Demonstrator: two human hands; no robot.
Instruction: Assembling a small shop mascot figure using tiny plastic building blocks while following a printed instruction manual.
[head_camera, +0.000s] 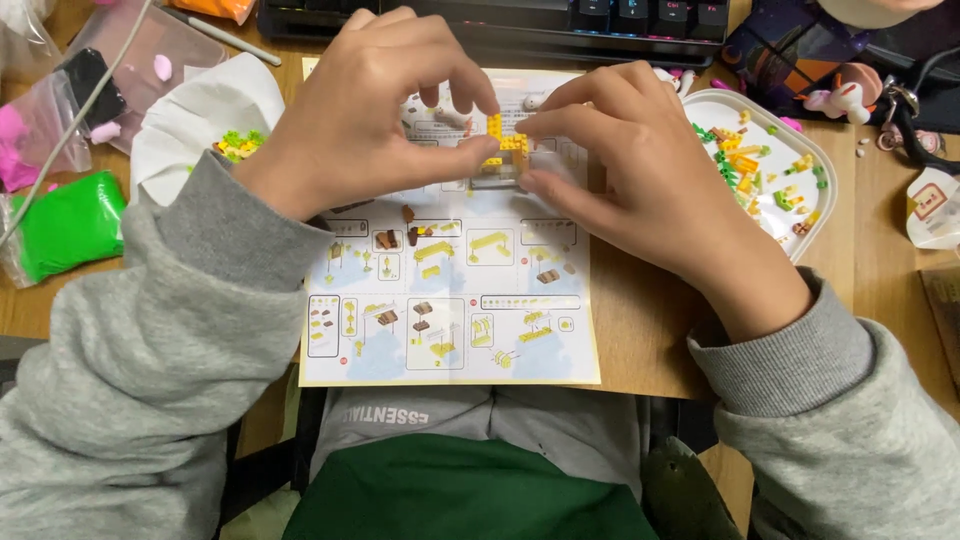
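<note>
A wooden desk (640, 330) of light brown colour fills the scene under soft, even light. Beyond the fingers lies a dark keyboard (500, 20) at its far edge. Below the fingers, the near edge meets a dark gap.

Keyboard (560, 20) blocks beyond, tray (815, 215) hems the right (bare instruction sheet (450, 330) lies free nearside).

Clear plastic bags (60, 120) of pink, green pieces lie far left.

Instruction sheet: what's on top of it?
On the instruction sheet: both hands, left hand and right hand, pinching a small yellow brick build between their fingers. A few loose brown bricks lie below. The hands cover the sheet's top part.
</note>
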